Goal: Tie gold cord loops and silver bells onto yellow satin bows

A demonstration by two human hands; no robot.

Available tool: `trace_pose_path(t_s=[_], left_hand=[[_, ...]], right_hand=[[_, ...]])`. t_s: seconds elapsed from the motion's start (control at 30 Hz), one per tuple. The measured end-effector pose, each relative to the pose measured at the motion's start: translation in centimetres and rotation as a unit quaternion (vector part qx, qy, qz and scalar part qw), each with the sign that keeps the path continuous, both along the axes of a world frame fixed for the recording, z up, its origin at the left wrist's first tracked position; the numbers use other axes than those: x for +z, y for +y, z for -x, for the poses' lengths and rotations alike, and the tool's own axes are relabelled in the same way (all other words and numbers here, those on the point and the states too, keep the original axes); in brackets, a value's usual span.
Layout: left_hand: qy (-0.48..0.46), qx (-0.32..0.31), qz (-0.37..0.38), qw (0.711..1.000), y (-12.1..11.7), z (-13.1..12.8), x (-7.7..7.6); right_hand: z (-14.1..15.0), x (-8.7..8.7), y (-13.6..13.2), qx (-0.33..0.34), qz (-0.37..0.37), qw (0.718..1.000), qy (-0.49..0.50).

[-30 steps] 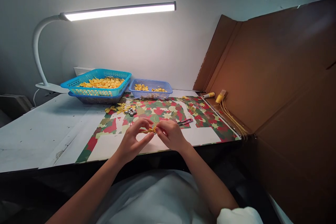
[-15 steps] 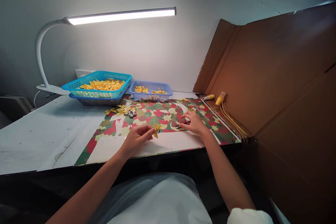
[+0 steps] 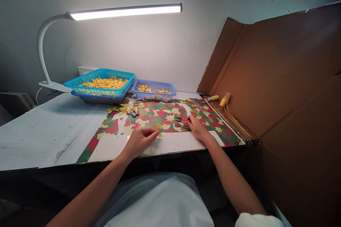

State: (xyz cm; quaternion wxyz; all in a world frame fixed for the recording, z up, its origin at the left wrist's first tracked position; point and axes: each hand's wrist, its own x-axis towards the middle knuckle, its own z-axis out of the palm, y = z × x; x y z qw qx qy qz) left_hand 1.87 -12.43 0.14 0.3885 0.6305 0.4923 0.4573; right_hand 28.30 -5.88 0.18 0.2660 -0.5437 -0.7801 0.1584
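Note:
My left hand is closed, thumb and fingertips pinching a small yellow ribbon bow just above the white strip at the table's front. A thin thread seems to rise from the bow. To its right, my right hand has its fingers closed around a dark, slender metal tool that points left; its exact kind is too small to make out. A second dark, thin piece lies just below the tool. Small silver bells sit in a cluster beyond my left hand, beside loose yellow bows.
A turquoise basket of yellow bows is stacked on a darker one at the back left. Beside it stands a blue-violet basket with more yellow pieces. A lamp overhangs; cardboard walls the right, near yellow cords.
My right hand has closed on the dark tool and raised its tip from the table. The bow in my left hand has turned and hangs more upright. The view has shifted slightly.

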Motion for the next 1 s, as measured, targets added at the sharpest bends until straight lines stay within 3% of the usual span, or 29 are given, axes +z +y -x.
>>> trace_pose_path(t_s=[0.17, 0.3, 1.0], left_hand=[[0.003, 0.013, 0.002, 1.000, 0.1, -0.1, -0.1], [0.008, 0.014, -0.014, 1.000, 0.1, 0.0, -0.3], [-0.006, 0.009, 0.001, 1.000, 0.1, 0.0, -0.3]], right_hand=[[4.7, 0.0, -2.4, 0.115, -0.004, 0.991, 0.065], [6.7, -0.1, -3.3, 0.114, -0.027, 0.993, 0.020], [6.9, -0.4, -3.5, 0.083, -0.061, 0.995, 0.016]])
